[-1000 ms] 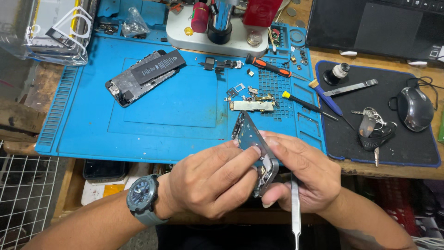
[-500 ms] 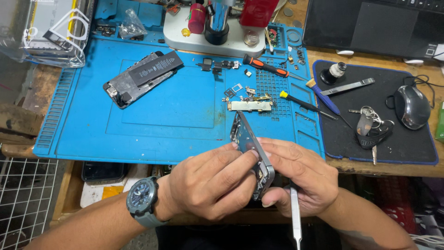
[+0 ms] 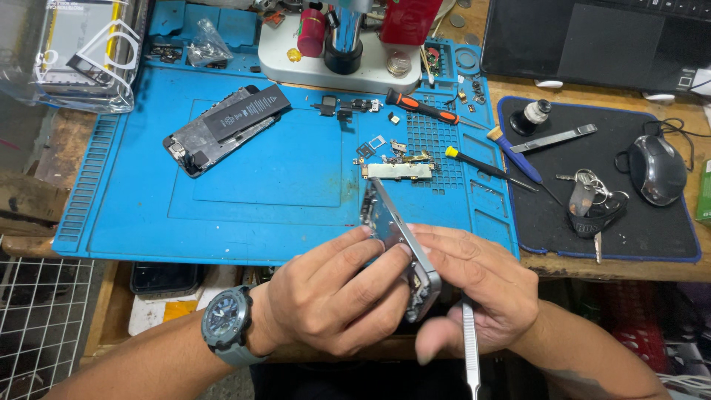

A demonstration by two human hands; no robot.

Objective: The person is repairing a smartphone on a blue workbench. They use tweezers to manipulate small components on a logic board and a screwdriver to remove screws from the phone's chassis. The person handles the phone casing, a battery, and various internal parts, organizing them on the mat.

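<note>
Centrally, a phone frame [image 3: 400, 248] is gripped on edge between both hands, just over the near edge of the blue work mat [image 3: 252, 185]. It is pinched from one side by the fingers of the left hand [image 3: 333, 296], on whose wrist a dark watch [image 3: 224, 326] is worn, and clasped from the other by the right hand [image 3: 481, 289]. A metal tweezer [image 3: 470, 355] is also kept under the right hand, pointing down away from the mat.

On the mat, a small metal board [image 3: 398, 170] is seen just beyond the frame. A second opened phone with its black battery [image 3: 226, 126] is laid towards the mat's far left. An orange-handled screwdriver [image 3: 422, 109] and a yellow-tipped one [image 3: 481, 167] are laid on the mat's gridded right part. A microscope base [image 3: 344, 63] is set at its far edge.

Right of the mat, a black pad [image 3: 659, 230] is spread on the wooden bench [image 3: 67, 141]. A mouse [image 3: 655, 169], keys [image 3: 592, 196] and a small bottle [image 3: 532, 116] are borne by the pad.
</note>
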